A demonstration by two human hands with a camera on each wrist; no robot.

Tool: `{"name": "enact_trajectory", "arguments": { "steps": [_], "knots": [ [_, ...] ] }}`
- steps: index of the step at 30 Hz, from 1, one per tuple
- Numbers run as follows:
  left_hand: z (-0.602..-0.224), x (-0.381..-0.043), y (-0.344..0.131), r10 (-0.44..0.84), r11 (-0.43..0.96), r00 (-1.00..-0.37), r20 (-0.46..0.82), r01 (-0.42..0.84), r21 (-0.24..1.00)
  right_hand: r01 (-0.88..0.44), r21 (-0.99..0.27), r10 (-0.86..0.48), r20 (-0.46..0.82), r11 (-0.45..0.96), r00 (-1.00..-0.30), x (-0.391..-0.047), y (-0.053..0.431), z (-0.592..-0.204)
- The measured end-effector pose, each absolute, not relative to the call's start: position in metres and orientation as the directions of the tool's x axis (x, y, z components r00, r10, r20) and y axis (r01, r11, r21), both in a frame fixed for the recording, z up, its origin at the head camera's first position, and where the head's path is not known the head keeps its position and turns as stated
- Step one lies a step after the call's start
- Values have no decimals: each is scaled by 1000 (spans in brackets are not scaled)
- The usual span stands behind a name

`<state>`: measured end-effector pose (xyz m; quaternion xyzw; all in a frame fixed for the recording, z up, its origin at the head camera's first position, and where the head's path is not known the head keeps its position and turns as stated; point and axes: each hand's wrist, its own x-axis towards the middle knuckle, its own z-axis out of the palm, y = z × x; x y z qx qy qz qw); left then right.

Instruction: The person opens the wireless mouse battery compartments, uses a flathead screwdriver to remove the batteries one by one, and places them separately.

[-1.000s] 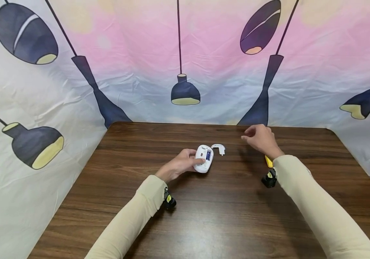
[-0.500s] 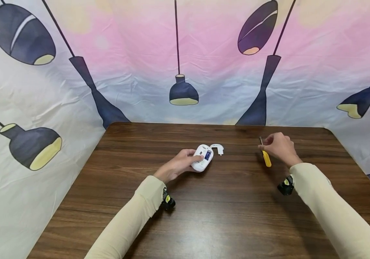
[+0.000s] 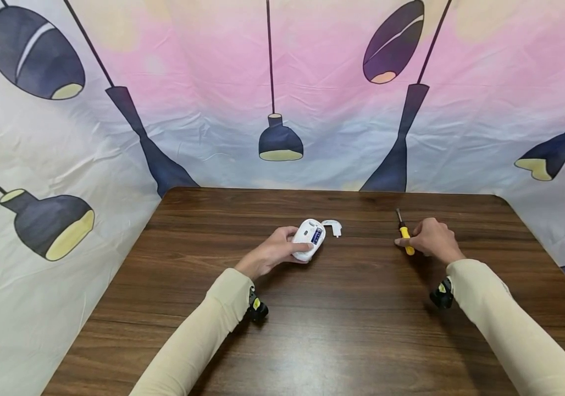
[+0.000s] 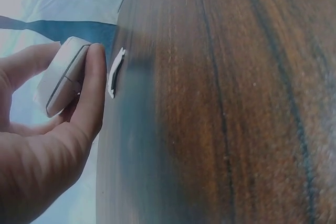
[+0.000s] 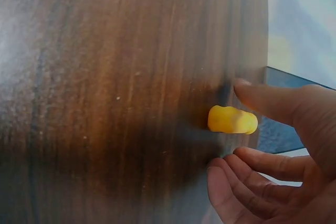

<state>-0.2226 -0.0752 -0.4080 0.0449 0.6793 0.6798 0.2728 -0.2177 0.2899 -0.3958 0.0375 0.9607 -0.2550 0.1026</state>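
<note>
A white computer mouse [image 3: 303, 235] is in my left hand [image 3: 273, 250], gripped between thumb and fingers with its underside up. Its battery compartment lies uncovered, and a blue battery [image 3: 316, 236] shows inside. Just beyond, the white curved battery cover [image 3: 334, 227] lies on the table. Farther right, my right hand [image 3: 436, 240] is at a screwdriver [image 3: 404, 234] with a yellow handle, whose shaft points away from me. In the right wrist view, thumb and fingers stand on either side of the yellow handle [image 5: 231, 120], with a gap between it and the fingers.
The brown wooden table [image 3: 342, 330] stretches under both hands. A cloth backdrop [image 3: 223, 110] printed with lamps hangs behind its far edge and along the sides. Small black cameras [image 3: 258, 308] are strapped to both wrists.
My right hand moves right and then nearer along the screwdriver, from beside its shaft to its handle, bringing the tool into view. My left hand keeps the mouse, tilting it slightly.
</note>
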Motion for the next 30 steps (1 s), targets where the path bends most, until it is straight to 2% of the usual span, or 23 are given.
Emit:
{"name": "enact_trajectory", "arguments": {
  "steps": [11,18,30],
  "knots": [
    [-407,-224,-73,450,-29,-841,-301,-350,936,113,-528,-5,-217,842,-976,-218,295,-401],
    [-411,-227,-72,432,-37,-854,-291,-339,940,119,-534,-6,-227,837,-974,-215,294,-399],
    [-406,-228,-73,409,-38,-852,-326,-373,927,-28,-474,-61,-53,880,-997,-213,291,-387]
  ]
}}
